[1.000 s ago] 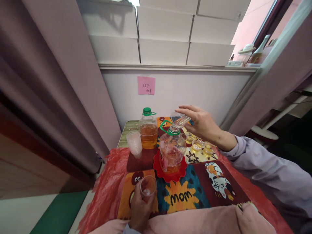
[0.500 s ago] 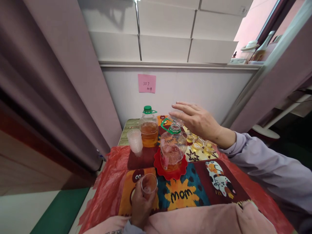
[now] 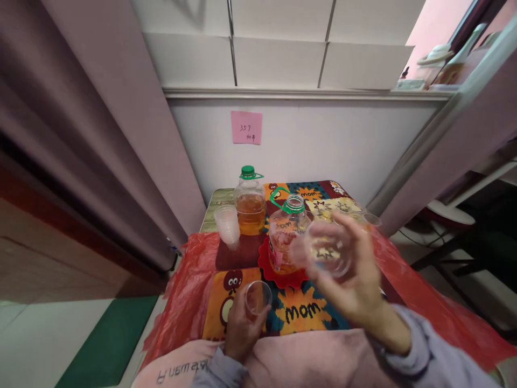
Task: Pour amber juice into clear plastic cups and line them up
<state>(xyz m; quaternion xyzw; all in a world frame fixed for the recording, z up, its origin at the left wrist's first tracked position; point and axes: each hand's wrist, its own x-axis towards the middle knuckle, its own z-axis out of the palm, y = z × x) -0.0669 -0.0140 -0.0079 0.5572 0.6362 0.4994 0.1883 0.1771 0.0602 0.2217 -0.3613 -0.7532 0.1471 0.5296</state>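
My left hand (image 3: 244, 326) is closed around a clear plastic cup (image 3: 258, 298) near the front edge of the mat, and no liquid shows in it. Smeared by motion, my right hand (image 3: 357, 275) grips another clear plastic cup (image 3: 329, 250), tilted so that its round rim faces me. Behind this cup stands an uncapped clear jug (image 3: 283, 231) with a green handle ring and a little amber liquid at the bottom. A scalloped red dish (image 3: 288, 281) lies under the jug.
A green-capped jug (image 3: 250, 213) of amber liquid stands at the back left, beside a stack of clear cups (image 3: 227, 225). Cups of yellowish liquid (image 3: 351, 216) sit at the back right, partly hidden. Red plastic sheeting (image 3: 189, 285) covers the table under the patterned mat (image 3: 232, 261).
My right hand has come down and towards me from above the uncapped jug, with the clear cup now plainly visible in it. My left hand still holds its cup. The view has shifted slightly.
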